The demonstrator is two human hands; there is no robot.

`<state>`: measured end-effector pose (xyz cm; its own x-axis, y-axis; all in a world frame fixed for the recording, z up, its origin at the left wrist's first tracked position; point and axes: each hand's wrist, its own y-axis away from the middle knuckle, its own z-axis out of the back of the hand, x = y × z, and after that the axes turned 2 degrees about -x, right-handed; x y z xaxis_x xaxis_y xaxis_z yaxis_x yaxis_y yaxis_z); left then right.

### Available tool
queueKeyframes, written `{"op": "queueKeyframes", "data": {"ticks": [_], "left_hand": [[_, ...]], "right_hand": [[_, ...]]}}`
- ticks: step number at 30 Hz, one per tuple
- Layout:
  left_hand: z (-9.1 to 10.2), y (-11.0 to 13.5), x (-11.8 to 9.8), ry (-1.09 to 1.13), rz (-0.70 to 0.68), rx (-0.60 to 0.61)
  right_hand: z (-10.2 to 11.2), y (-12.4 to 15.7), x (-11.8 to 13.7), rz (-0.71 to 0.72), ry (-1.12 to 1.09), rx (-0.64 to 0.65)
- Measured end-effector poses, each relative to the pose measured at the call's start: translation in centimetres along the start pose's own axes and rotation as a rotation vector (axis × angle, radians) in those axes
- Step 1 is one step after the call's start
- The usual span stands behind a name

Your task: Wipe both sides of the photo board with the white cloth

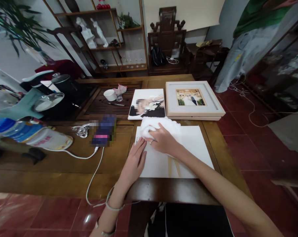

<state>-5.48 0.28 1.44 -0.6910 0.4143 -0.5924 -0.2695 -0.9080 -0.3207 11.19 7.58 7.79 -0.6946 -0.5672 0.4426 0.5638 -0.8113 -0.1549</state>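
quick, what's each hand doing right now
Left hand: open, palm flat on the left edge of the white rectangular board.
Right hand: closed on a white crumpled cloth, pressing it onto the board.

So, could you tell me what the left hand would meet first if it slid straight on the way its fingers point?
The left hand lies flat on the white panel, fingers pointing up and slightly right. Going straight on, it would probably first meet the white cloth under the right hand, then the unframed photo print beyond.
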Motion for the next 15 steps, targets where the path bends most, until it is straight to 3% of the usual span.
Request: {"op": "queueKeyframes", "data": {"ticks": [6, 9, 12, 15], "left_hand": [[0.1, 0.0, -0.2, -0.007, -0.001, -0.001], [0.1, 0.1, -0.3, -0.009, 0.012, 0.005], [0.1, 0.1, -0.3, -0.013, 0.015, 0.011], [0.0, 0.1, -0.3, -0.022, 0.018, 0.015]], "right_hand": [[4.0, 5.9, -4.9, -0.125, 0.006, -0.012], [4.6, 9.4, -6.8, -0.179, 0.003, -0.044], [4.2, 12.3, -6.5, -0.095, 0.004, -0.060], [3.8, 15.3, -4.2, 0.038, 0.008, -0.014]]}}
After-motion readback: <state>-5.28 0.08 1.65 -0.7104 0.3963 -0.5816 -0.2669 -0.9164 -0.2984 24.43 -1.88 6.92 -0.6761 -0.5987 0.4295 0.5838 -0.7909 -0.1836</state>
